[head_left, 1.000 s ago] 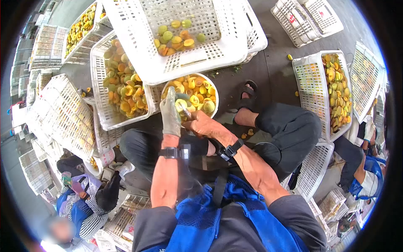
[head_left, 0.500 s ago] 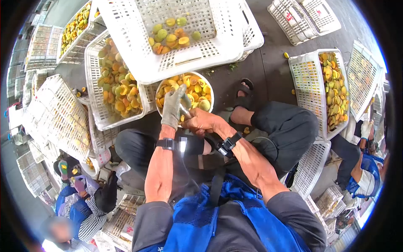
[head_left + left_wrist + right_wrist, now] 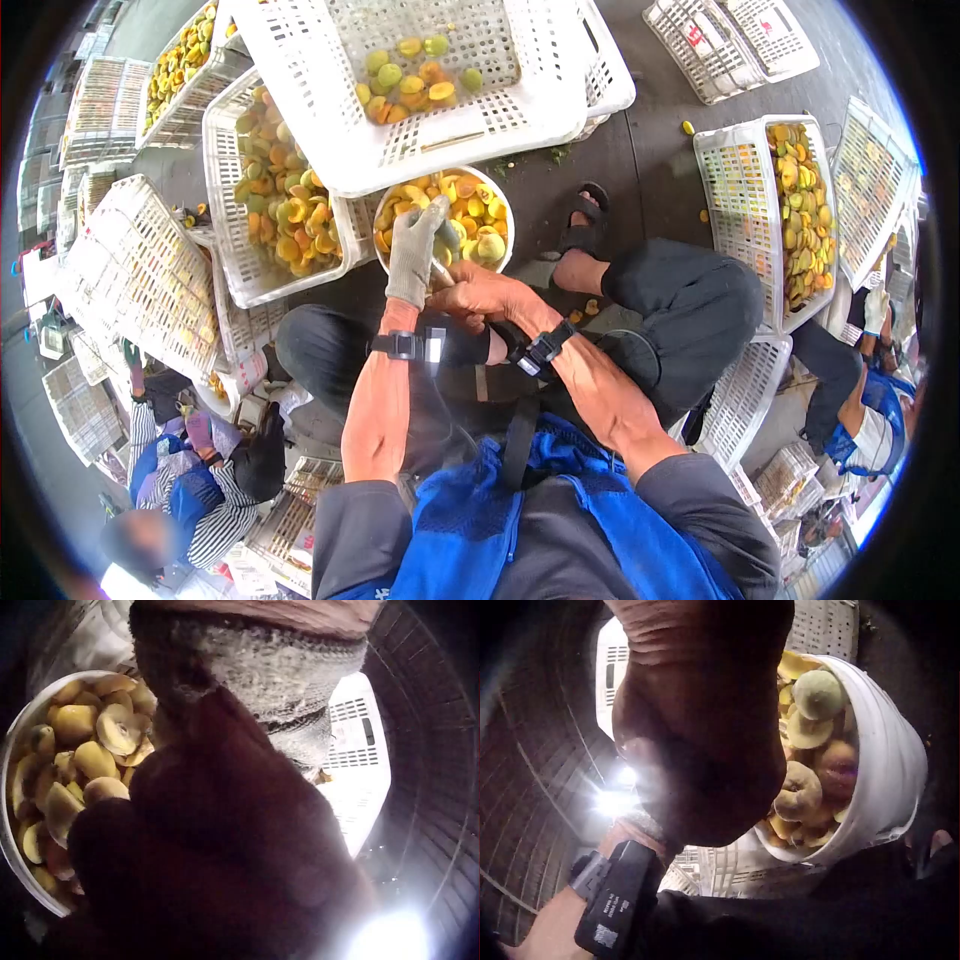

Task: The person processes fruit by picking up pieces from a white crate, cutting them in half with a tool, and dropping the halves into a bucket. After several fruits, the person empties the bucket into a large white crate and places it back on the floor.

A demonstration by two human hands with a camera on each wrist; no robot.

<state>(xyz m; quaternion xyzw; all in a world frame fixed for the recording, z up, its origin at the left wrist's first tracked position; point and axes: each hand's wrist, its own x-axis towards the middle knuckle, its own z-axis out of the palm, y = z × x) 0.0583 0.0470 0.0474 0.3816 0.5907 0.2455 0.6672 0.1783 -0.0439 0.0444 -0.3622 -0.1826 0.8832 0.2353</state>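
My left hand (image 3: pixel 410 255), in a pale grey knit glove, is curled over the near rim of a round white bucket (image 3: pixel 511 240) of cut yellow peaches (image 3: pixel 465 200). It grips a peach, mostly hidden behind the gloved fingers. The bare right hand (image 3: pixel 485 292) meets it from the right, fingers curled round a slim greyish pitting tool (image 3: pixel 439 272) that points up at the glove. In the left wrist view the right hand (image 3: pixel 217 825) is a dark shape in front of the glove (image 3: pixel 262 671). The right wrist view shows the bucket wall (image 3: pixel 892 761) beside the hands.
A white crate (image 3: pixel 360 150) with a few peaches overhangs the bucket's far side. Fuller crates stand left (image 3: pixel 225 200) and right (image 3: pixel 735 210). My knees (image 3: pixel 690 300) flank the work. Other people sit at lower left (image 3: pixel 190 480) and right (image 3: pixel 870 420).
A second ago yellow cut flesh showed between the gloved fingers; now the glove covers more of it. Both hands stay together over the bucket's near rim. The person at lower left has moved an arm.
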